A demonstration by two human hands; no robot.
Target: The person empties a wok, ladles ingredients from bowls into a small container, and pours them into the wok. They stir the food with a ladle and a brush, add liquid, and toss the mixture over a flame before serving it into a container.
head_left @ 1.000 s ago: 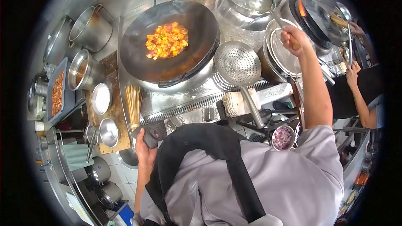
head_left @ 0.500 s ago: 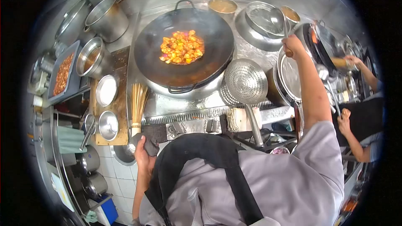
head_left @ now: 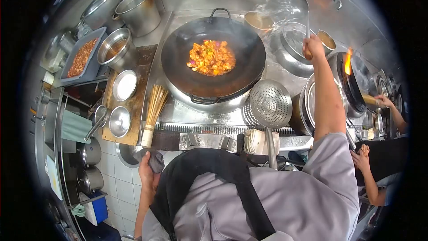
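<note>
My right hand (head_left: 314, 47) is closed around the wooden grip of a ladle (head_left: 307, 23), raised over a metal bowl of water (head_left: 292, 35) at the back right. Water (head_left: 273, 11) sprays leftward from the ladle's head. My left hand (head_left: 146, 172) grips a dark grey cloth (head_left: 156, 161) near the stove's front edge, just below a bamboo wok brush (head_left: 154, 109). Glossy orange-red chunks of food (head_left: 211, 58) lie in the black wok (head_left: 178, 64), in front of me. A perforated strainer (head_left: 271, 103) rests to the wok's right.
On the left, a wooden board (head_left: 141, 73) holds two small metal bowls, and a grey tub (head_left: 95, 53) holds reddish-brown pieces. Tall pots (head_left: 139, 12) stand behind. At right, a co-worker's hand (head_left: 384, 101) holds another wok (head_left: 348, 82) with a flame (head_left: 348, 62) at its rim.
The ladle has lifted from the water bowl, and water now flies out to the left. A flame has appeared at the co-worker's wok. My left hand still holds the cloth.
</note>
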